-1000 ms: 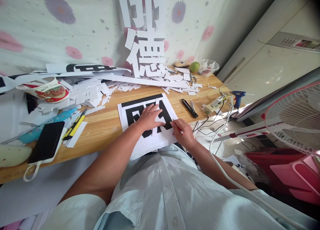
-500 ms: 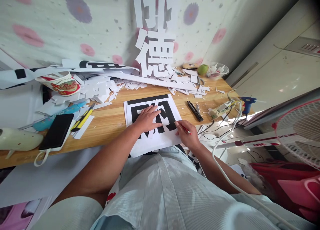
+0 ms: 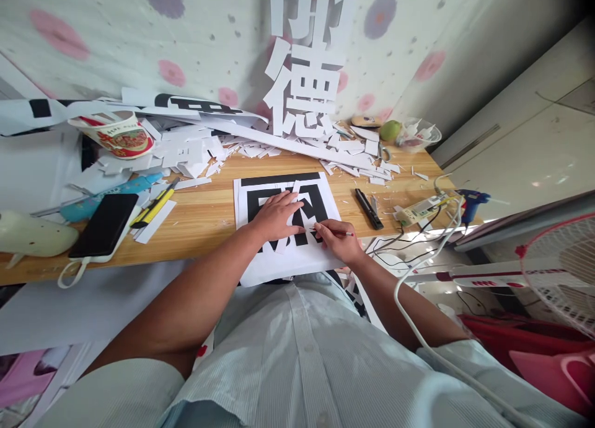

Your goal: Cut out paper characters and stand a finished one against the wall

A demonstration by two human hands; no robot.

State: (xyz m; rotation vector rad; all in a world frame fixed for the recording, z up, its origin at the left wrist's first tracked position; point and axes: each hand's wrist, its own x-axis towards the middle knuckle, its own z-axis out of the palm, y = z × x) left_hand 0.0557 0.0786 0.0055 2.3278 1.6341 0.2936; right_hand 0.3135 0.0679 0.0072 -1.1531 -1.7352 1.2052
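A white sheet printed with a bold black character (image 3: 255,268) lies at the near edge of the wooden table (image 3: 211,220). My left hand (image 3: 277,216) is spread flat on it, fingers apart, over a narrow white strip (image 3: 295,187). My right hand (image 3: 340,240) pinches a thin red pencil (image 3: 344,233), its tip end over the right part of the black print, close to my left thumb. Whether the tip touches the sheet cannot be made out.
White offcuts (image 3: 186,158), a paper bowl (image 3: 121,136), a phone (image 3: 105,226) and a yellow cutter (image 3: 155,208) are on the left. A black pen-like tool (image 3: 368,208), power strip (image 3: 421,208) and blue glue gun (image 3: 471,205) are right. White cut-out characters (image 3: 304,87) stand behind.
My right hand has moved a little left across the print with the pencil, nearer to my left hand. My left hand stays spread on the sheet. The view has shifted slightly.
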